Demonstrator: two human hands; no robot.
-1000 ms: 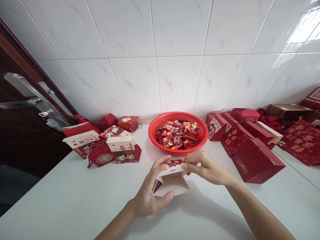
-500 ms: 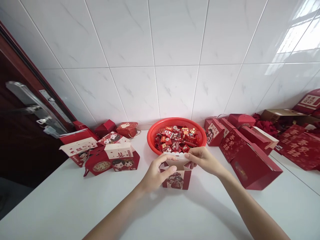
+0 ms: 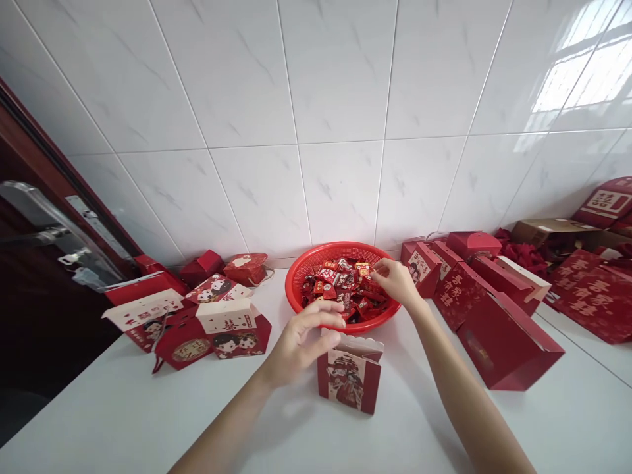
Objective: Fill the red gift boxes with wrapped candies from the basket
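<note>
A small red box (image 3: 348, 380) with a scalloped white top edge and a printed picture stands upright on the white table. Beside its upper left corner is my left hand (image 3: 299, 342), fingers apart and curved, with nothing held. My right hand (image 3: 396, 282) reaches over the right part of a red plastic basket (image 3: 296, 289); its fingertips are among the wrapped candies (image 3: 345, 283), bent together. Whether a candy is between them is too small to tell.
Several red boxes stand at the left, one with a cream flap (image 3: 227, 318). Larger red boxes (image 3: 508, 336) line the right side, with a cardboard box (image 3: 553, 227) and flat red bags (image 3: 587, 289) beyond. A tiled wall (image 3: 340, 191) is behind; a door (image 3: 29, 263) is at far left.
My right hand has left the small box and moved up and right to the candies. The box now shows more of its front. My left hand has come off its top edge.
</note>
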